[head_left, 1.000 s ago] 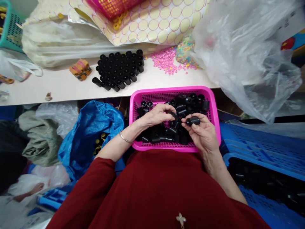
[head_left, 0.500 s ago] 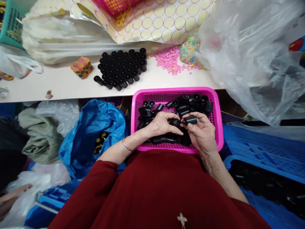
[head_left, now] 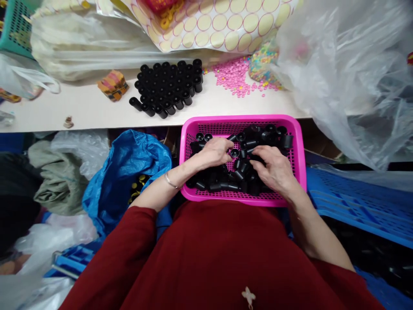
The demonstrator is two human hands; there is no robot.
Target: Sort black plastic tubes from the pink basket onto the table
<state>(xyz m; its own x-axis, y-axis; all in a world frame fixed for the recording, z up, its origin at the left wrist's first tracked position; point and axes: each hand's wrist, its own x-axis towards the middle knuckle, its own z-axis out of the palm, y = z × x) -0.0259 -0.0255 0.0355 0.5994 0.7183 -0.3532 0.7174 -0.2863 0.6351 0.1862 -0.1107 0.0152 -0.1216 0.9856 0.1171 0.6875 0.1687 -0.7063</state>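
A pink mesh basket (head_left: 242,119) rests on my lap, filled with several loose black plastic tubes (head_left: 226,186). Both my hands are inside it, palms down on the pile. My left hand (head_left: 213,153) has its fingers curled round a black tube near the basket's middle. My right hand (head_left: 275,168) lies over the tubes on the right, fingers bent down among them; what they grip is hidden. On the pale table (head_left: 84,113) beyond the basket stands a tight block of upright black tubes (head_left: 169,84).
Pink beads (head_left: 234,77) are scattered on the table beside a large clear plastic bag (head_left: 342,73). A sheet of round stickers (head_left: 219,26) lies at the back. A blue bag (head_left: 129,168) sits left of my lap, blue crates (head_left: 361,202) on the right.
My right hand held one black tube up in its fingertips; it has since turned palm down into the pile. My left hand shifted slightly up in the basket.
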